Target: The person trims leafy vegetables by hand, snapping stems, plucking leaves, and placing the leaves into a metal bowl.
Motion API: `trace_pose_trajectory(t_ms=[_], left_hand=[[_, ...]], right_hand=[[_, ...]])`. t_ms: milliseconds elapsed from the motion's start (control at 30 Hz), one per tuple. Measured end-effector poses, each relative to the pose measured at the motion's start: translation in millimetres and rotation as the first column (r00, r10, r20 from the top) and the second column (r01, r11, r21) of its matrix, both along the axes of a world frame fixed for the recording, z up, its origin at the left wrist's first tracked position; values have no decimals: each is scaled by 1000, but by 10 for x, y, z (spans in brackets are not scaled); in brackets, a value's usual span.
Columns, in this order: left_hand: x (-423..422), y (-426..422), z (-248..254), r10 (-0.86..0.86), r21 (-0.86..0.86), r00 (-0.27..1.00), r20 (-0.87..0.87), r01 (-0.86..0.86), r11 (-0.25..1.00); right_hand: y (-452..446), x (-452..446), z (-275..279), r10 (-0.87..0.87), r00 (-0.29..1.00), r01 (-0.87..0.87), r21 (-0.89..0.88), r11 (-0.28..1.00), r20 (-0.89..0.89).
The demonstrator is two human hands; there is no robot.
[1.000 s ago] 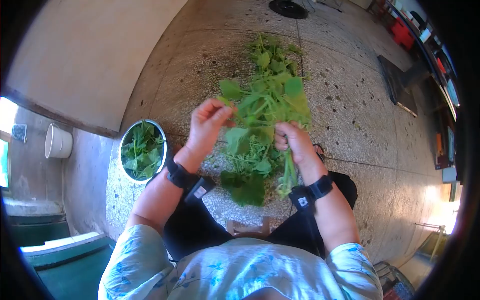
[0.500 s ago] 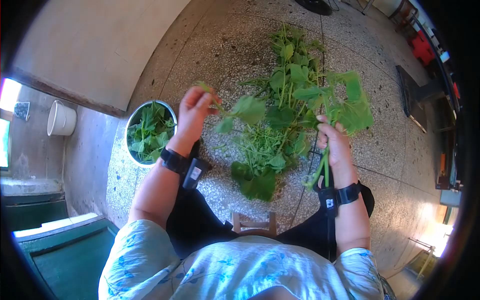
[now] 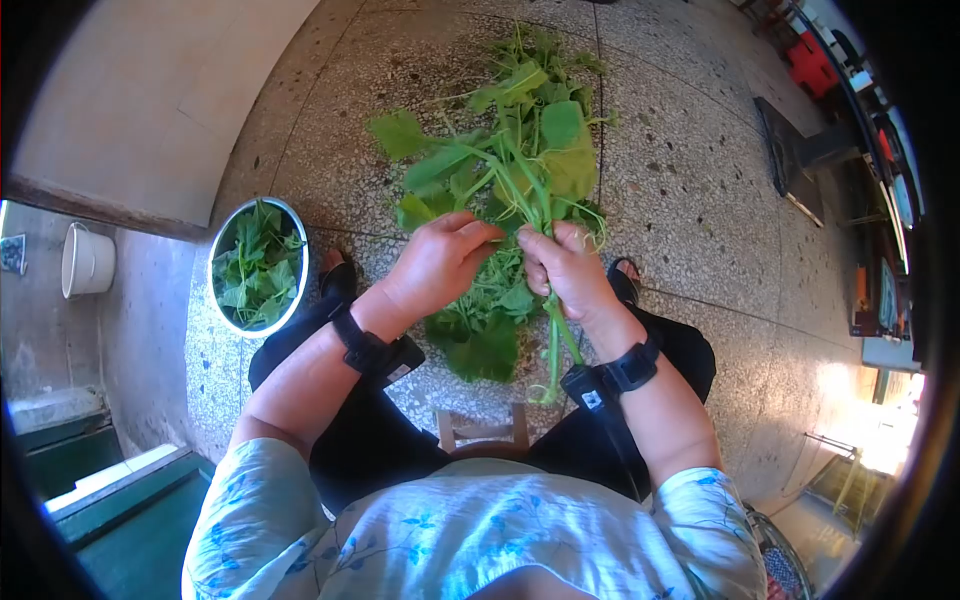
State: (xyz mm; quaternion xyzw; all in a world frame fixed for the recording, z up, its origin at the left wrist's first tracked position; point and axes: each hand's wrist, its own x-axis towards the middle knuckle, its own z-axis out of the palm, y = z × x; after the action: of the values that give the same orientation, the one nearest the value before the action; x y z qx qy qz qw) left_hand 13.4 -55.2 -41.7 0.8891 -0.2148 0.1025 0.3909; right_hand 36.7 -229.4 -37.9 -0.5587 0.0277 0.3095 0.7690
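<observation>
My right hand (image 3: 572, 272) is wrapped round a leafy green vine (image 3: 520, 180) with curling tendrils. The thick stem ends hang below that fist, and the leaves fan out above it. Close by on the left, my left hand (image 3: 435, 262) has thumb and fingers pinched together next to the stems; what lies between the fingertips is too small to make out. Beneath both hands a pile of cut vines and leaves (image 3: 478, 345) lies on the speckled floor.
A white-rimmed basin (image 3: 214, 270) of picked leaves stands on the floor to the left. Behind it is a white bucket (image 3: 90, 262) by the wall. A wooden stool (image 3: 480, 432) is under me, and a dark metal stand (image 3: 790, 170) stands at the right.
Both hands have come together over the pile. My left hand moved right and no longer shows the leafy sprig it held; my right hand brought the vine left.
</observation>
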Motion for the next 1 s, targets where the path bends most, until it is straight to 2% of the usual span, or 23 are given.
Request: trace_pose_trajectory(t_ms=[67, 133, 200, 267, 300, 333, 400, 433, 467, 533, 667, 700, 733, 800, 833, 867, 900, 933, 967, 1000], left_hand=[[-20, -57, -6, 35, -51, 995, -99, -40, 998], [-33, -107, 24, 52, -106, 995, -80, -60, 993], [-25, -116, 34, 68, -160, 996, -61, -77, 984], [-2, -94, -7, 50, -483, 943, -329, -213, 850], [27, -51, -20, -13, -628, 926, -378, -246, 738], [57, -1, -15, -14, -628, 927, -376, -243, 740], [120, 110, 25, -140, -867, 907, -396, -320, 383], [147, 193, 16, -154, -887, 908, -389, -325, 328], [162, 271, 29, -154, -887, 909, -387, -322, 329], [187, 422, 60, -169, -927, 919, -357, -326, 183], [221, 616, 84, -182, -937, 924, -337, -310, 161], [226, 611, 93, -145, -927, 929, -340, -305, 219], [213, 595, 109, -159, -929, 929, -334, -296, 220], [172, 468, 147, 77, -725, 907, -414, -380, 575], [126, 404, 183, 200, -449, 894, -402, -382, 808], [93, 359, 160, 280, -142, 908, -311, -335, 931], [84, 315, 16, 216, -43, 970, -112, -222, 974], [68, 111, 160, 126, 15, 992, 12, -126, 992], [66, 32, 131, 76, 70, 997, 24, -77, 995], [63, -16, 103, 15, 104, 1000, -23, -12, 994]], right_hand=[[42, -29, -15, -28, 999, 29, 41, 999, -25], [52, -36, -45, -55, 997, 59, 80, 995, -50], [37, -11, -91, -125, 992, 124, -26, 992, -10], [-12, 46, -93, -190, 981, 189, -26, 982, -37], [-47, 76, -93, -253, 965, 252, -27, 967, -66], [-85, 99, -97, -255, 965, 254, -25, 967, -64], [-170, 140, -113, -351, 936, 350, -25, 936, -29], [-211, 165, -119, -410, 911, 409, -28, 912, -54], [-255, 180, -109, -410, 910, 410, -25, 912, -52], [-356, 215, -84, -481, 875, 480, -38, 876, -50], [-571, 298, -245, -531, 846, 530, -17, 848, -46], [-561, 286, -200, -533, 846, 532, -18, 846, -33], [-540, 267, -192, -545, 838, 544, -18, 839, -27], [-518, 205, -156, -489, 869, 494, -175, 851, 76], [-412, 172, -125, -494, 863, 505, -221, 835, 105], [-398, 107, -188, -442, 891, 452, -109, 885, 104], [-400, 117, -429, -324, 918, 357, -117, 927, 230], [-286, 73, -220, -289, 943, 328, -301, 895, 167], [-254, -61, 431, -263, 945, 323, -437, 839, 193], [-169, -47, 134, -324, 910, 369, -146, 918, 260]])
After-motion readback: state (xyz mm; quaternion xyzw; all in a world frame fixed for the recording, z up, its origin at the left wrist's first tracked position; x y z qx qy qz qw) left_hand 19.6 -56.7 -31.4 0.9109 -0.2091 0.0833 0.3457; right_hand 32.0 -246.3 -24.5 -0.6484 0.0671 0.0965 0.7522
